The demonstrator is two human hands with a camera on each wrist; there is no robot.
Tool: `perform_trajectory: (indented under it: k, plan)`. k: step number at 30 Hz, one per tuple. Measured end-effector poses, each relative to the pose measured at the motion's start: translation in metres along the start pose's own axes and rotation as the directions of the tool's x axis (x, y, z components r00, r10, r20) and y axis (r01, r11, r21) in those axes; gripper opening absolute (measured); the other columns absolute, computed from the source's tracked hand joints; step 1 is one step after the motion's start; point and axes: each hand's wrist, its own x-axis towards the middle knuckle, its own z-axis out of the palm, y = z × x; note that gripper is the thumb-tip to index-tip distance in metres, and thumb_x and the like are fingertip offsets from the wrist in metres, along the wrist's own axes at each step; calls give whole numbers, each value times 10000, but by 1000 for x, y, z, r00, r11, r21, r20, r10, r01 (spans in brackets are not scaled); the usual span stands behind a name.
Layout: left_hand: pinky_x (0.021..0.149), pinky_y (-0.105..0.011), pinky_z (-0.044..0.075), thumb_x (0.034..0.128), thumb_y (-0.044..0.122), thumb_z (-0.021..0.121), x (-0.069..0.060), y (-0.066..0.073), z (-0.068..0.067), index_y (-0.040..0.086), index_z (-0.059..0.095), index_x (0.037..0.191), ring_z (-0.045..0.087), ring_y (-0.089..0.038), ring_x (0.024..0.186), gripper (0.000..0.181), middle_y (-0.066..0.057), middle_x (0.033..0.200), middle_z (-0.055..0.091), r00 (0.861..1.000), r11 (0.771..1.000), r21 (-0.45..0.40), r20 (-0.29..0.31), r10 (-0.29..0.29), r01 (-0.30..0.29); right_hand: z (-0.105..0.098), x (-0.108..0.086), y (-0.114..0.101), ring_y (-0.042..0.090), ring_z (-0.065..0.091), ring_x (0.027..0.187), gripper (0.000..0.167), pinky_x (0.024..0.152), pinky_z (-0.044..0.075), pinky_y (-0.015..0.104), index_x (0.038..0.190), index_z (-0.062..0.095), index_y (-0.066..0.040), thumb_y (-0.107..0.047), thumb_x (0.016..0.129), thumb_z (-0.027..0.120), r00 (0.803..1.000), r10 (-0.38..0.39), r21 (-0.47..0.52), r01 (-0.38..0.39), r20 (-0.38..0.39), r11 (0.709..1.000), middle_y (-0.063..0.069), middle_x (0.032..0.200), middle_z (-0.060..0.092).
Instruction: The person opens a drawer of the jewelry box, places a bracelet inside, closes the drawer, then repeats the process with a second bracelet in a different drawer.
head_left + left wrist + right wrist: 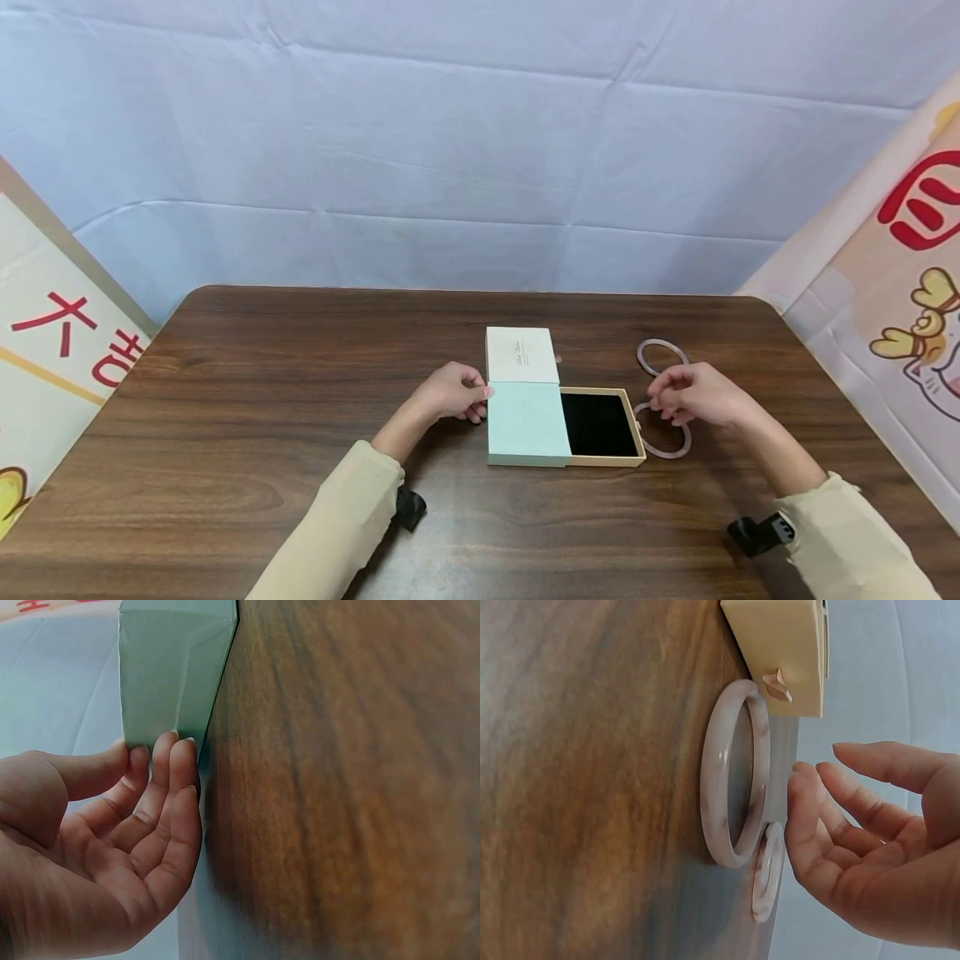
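Here's the mint box, lying on the worktop before me, between my two hands, its drawer standing well out to the right and the black lining inside plain to see! My left hand has the left end of that mint box, thumb at the top edge, fingertips against the side, a light pinch at the corner. Out on the right, the drawer shows a small tab on its end wall, and its black lining faces straight up.

And just beside that end lies the near bangle, pale and glossy with darker patches, flat on the wood! Over it hangs my right hand, thumb and fingertips apart, fingers loosely bent, nothing between them. A little farther off, the far bangle lies flat too.

Directly behind the mint box sits a white box, small lettering on its lid, too fine for me to read. All of it rests on the dark wood-grained worktop. Cream cuffs on both my arms, pale creased cloth across the back, and a printed banner at either side, the right banner carrying a cartoon figure!
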Motion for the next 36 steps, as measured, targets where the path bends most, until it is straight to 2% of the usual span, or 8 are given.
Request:
perform_trajectory:
  k: [6, 14, 19, 27, 36]
  plan:
    - [570, -282, 483, 914, 114, 570, -1, 1, 0, -13, 589, 792, 633, -182, 608, 177, -108, 681, 641, 1000, 1000, 1, -1, -3, 3, -5, 2, 6, 127, 576, 683, 278, 623, 513, 328, 1021, 497, 194, 23, 817, 576, 999, 2, 30, -1, -43, 1000, 104, 817, 629]
    - [560, -277, 481, 913, 110, 570, -1, 2, -1, -10, 583, 775, 626, -169, 590, 183, -105, 669, 636, 1000, 1000, 1, 1, -1, 1, -7, 6, 15, 94, 589, 729, 296, 627, 509, 299, 1047, 497, 191, 27, 823, 597, 998, -20, -34, 18, -64, 999, 108, 851, 636]
    - [558, -272, 479, 915, 116, 569, 0, 2, -1, -9, 583, 779, 625, -165, 590, 185, -102, 671, 634, 1000, 1000, 3, 5, -6, 6, -9, 8, 20, 77, 583, 732, 300, 629, 501, 293, 1061, 494, 183, 22, 829, 596, 997, 3, -50, -6, -75, 999, 91, 854, 634]
    - [559, -271, 482, 916, 112, 567, 2, 1, -1, -12, 590, 790, 624, -161, 591, 178, -103, 673, 635, 1000, 1000, 5, 10, -10, 9, -10, 8, 29, 92, 572, 715, 307, 610, 489, 277, 1061, 491, 178, 37, 810, 598, 997, 17, -53, -22, -79, 998, 72, 831, 620]
    - [559, -273, 480, 918, 116, 564, 1, 0, -1, -9, 586, 787, 626, -165, 592, 182, -103, 675, 635, 1000, 1000, 1, 13, -6, 6, -5, 7, 29, 101, 561, 678, 300, 597, 476, 283, 1034, 495, 184, 64, 771, 574, 994, 19, -57, -26, -107, 998, 78, 766, 596]
